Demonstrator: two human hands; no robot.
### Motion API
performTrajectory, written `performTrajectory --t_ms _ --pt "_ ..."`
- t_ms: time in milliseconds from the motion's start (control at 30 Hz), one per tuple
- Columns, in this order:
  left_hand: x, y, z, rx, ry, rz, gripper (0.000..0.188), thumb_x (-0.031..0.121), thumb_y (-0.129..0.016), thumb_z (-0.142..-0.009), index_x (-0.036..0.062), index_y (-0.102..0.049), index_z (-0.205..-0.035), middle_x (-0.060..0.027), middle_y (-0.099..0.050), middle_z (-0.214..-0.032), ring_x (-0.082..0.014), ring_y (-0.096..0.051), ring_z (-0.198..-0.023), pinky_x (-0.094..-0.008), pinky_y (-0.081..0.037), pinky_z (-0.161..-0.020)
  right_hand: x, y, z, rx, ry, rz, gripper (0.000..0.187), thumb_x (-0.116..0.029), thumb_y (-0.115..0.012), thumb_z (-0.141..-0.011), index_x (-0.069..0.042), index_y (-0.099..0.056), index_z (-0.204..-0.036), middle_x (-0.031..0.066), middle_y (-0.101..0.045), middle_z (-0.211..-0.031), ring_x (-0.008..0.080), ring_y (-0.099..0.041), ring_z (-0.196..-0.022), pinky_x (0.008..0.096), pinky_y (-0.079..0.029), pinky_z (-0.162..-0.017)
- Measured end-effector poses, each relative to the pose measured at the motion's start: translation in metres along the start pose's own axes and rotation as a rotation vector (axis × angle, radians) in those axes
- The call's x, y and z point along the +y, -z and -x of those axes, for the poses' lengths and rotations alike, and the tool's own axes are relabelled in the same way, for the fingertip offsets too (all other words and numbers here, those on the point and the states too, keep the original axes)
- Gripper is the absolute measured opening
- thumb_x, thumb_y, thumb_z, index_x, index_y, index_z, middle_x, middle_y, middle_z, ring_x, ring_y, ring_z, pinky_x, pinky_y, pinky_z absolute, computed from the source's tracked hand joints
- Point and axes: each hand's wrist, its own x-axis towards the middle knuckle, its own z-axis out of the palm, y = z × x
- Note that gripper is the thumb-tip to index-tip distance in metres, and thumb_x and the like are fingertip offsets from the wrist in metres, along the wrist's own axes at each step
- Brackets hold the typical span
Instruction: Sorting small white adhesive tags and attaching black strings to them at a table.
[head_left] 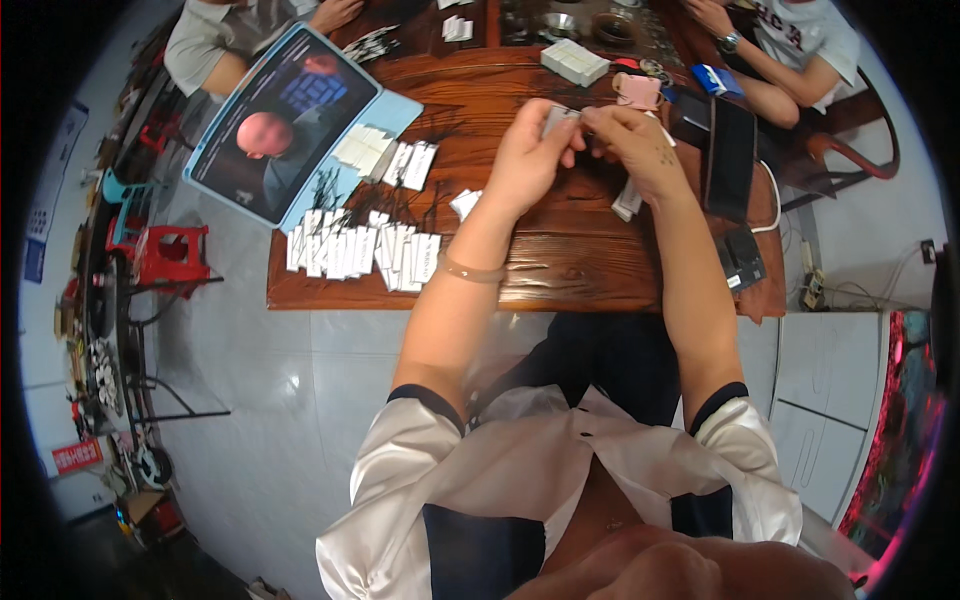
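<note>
Over the far middle of the wooden table, my left hand (pixel 532 157) is closed on a small white hang tag (pixel 558 117). Right beside it is my right hand (pixel 640 146), its fingers pinched together at the tag's edge; what they hold is too small to make out. Left of my left forearm lie rows of white hang tags with black strings (pixel 335 248). A few loose white tags (pixel 466 204) rest against that forearm, and more white tags (pixel 627 203) lie under my right wrist. A stack of white tags (pixel 575 63) stands beyond my hands.
A tablet (pixel 285 120) in a light blue case stands at the left, with tags on its flap. At the right are a pink case (pixel 638 91), a blue packet (pixel 716 80), a dark flat case (pixel 730 158) and a white cable (pixel 772 195). Two people sit across the table.
</note>
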Motion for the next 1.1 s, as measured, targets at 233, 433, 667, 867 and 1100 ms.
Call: performTrajectory --t_ms 233,433,667,867,1100 --pt "-0.006 -0.004 0.002 -0.013 0.041 -0.362 0.013 0.016 -0.053 -0.095 0.0032 -0.052 -0.097 -0.0018 -0.060 -0.076 -0.0076 -0.052 -0.063 -0.0220 -0.044 -0.058 0.005 0.007 -0.001 0.028 0.203 0.029 0.022 -0.019 -0.065 -0.088 -0.001 -0.070 -0.099 -0.0001 -0.065 -0.081 0.0052 -0.053 -0.069 0.0185 -0.041 -0.062" --pt "-0.007 0.000 0.003 0.045 -0.069 -0.685 0.017 0.018 -0.055 -0.093 0.0031 -0.054 -0.100 -0.0081 -0.064 -0.075 -0.0207 -0.063 -0.068 -0.0329 -0.047 -0.062 0.010 0.002 -0.004 0.059 0.126 -0.056 0.019 -0.016 -0.065 -0.088 0.001 -0.069 -0.096 0.0020 -0.066 -0.083 0.0068 -0.055 -0.068 0.0193 -0.044 -0.064" --pt "-0.010 -0.002 0.002 0.064 -0.112 -0.950 0.020 0.022 -0.055 -0.092 0.0030 -0.053 -0.098 -0.0137 -0.065 -0.077 -0.0353 -0.063 -0.077 -0.0429 -0.047 -0.067 0.012 -0.001 -0.003 0.193 0.415 0.311 0.019 -0.016 -0.062 -0.089 0.003 -0.067 -0.091 0.0031 -0.065 -0.076 0.0074 -0.057 -0.068 0.0221 -0.045 -0.063" --pt "-0.003 -0.004 0.003 0.030 -0.121 -0.819 0.020 0.021 -0.057 -0.091 0.0039 -0.052 -0.101 -0.0141 -0.065 -0.082 -0.0343 -0.062 -0.082 -0.0415 -0.048 -0.068 0.008 -0.002 -0.004 0.208 0.622 0.473 0.016 -0.012 -0.062 -0.087 0.003 -0.066 -0.090 0.0074 -0.063 -0.082 0.0129 -0.059 -0.076 0.0236 -0.046 -0.067" --pt "0.001 -0.004 0.000 0.051 -0.166 -0.237 0.031 -0.002 -0.061 -0.084 0.0029 -0.046 -0.111 -0.0151 -0.058 -0.115 -0.0206 -0.061 -0.097 -0.0296 -0.052 -0.073 0.008 -0.011 -0.002 0.174 0.718 0.445 0.009 -0.001 -0.065 -0.082 0.003 -0.066 -0.090 0.0077 -0.055 -0.098 0.0162 -0.060 -0.082 0.0254 -0.049 -0.073"
